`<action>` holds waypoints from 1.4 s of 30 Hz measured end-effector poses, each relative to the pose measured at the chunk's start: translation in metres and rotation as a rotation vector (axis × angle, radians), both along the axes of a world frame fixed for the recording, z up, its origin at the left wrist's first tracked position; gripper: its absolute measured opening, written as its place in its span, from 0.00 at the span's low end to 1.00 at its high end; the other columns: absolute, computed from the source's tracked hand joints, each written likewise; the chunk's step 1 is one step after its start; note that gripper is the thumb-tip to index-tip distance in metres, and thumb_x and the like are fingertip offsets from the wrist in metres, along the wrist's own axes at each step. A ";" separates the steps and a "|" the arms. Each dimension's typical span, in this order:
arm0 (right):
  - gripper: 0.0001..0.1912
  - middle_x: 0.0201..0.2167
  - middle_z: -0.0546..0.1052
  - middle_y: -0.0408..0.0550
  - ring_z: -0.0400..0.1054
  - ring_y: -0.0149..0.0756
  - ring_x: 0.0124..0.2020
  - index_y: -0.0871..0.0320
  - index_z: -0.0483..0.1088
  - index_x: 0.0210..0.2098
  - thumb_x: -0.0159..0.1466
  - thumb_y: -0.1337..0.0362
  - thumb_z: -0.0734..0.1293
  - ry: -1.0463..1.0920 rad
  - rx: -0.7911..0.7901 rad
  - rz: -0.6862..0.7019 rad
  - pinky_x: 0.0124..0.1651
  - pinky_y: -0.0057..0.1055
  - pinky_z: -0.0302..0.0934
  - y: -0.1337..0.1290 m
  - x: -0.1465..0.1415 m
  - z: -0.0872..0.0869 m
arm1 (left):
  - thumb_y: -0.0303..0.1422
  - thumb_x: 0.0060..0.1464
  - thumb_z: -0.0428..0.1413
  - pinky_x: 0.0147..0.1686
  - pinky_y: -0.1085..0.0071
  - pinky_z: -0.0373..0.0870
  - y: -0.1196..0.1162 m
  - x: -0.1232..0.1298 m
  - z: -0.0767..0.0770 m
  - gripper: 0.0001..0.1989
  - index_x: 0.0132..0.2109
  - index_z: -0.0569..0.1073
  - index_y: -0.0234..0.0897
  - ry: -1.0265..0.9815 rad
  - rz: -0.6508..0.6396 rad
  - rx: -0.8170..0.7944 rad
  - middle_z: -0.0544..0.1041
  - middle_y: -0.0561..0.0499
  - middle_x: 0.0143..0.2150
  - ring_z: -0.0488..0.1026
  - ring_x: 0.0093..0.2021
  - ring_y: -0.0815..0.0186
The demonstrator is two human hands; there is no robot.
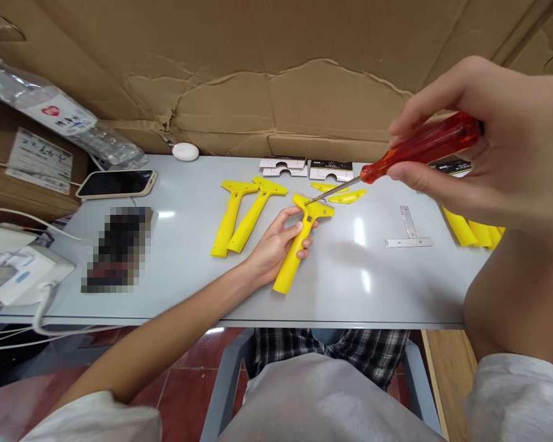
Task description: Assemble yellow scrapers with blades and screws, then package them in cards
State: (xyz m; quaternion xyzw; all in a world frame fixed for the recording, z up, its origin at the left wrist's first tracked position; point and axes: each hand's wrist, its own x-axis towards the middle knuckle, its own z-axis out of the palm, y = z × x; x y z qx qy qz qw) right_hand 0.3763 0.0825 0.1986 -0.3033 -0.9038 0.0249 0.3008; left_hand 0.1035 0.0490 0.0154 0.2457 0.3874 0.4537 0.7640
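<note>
My left hand (281, 242) is wrapped round the handle of a yellow scraper (288, 270), its wide head pointing away from me. In my right hand (502, 135) is a screwdriver (424, 147) with a clear red handle, gripped between thumb and fingers. Its thin shaft slopes down to the left, and the tip meets the scraper's head near a screw spot. Just behind the head lie loose yellow scraper parts (348, 196). Two more yellow scrapers (233, 215) rest side by side left of my left hand.
Metal blades (408, 242) lie right of centre, and more yellow handles (472, 232) sit under my right forearm. Black-and-white packs (283, 166) stand along the cardboard wall (267, 104). A phone (117, 183), a plastic bottle (59, 113) and white cables (41, 313) occupy the left side.
</note>
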 end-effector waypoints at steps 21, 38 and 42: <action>0.16 0.44 0.82 0.37 0.81 0.40 0.42 0.40 0.74 0.51 0.64 0.59 0.75 0.018 -0.048 -0.056 0.42 0.38 0.83 -0.001 0.001 -0.002 | 0.30 0.58 0.69 0.24 0.77 0.66 0.000 -0.001 0.000 0.25 0.55 0.65 0.46 -0.010 -0.014 -0.004 0.80 0.46 0.50 0.74 0.30 0.70; 0.17 0.43 0.81 0.39 0.80 0.43 0.41 0.39 0.77 0.54 0.67 0.48 0.75 0.034 0.017 -0.135 0.40 0.45 0.78 0.001 -0.001 -0.002 | 0.30 0.57 0.70 0.24 0.78 0.67 0.000 0.000 0.000 0.25 0.56 0.66 0.46 -0.017 -0.010 0.001 0.80 0.46 0.49 0.74 0.29 0.70; 0.25 0.53 0.79 0.39 0.79 0.44 0.49 0.32 0.74 0.61 0.65 0.54 0.75 0.021 -0.040 -0.052 0.44 0.42 0.81 0.001 0.001 -0.003 | 0.30 0.57 0.70 0.23 0.78 0.66 0.000 -0.001 -0.001 0.25 0.56 0.67 0.46 -0.028 -0.011 -0.002 0.80 0.46 0.49 0.74 0.29 0.70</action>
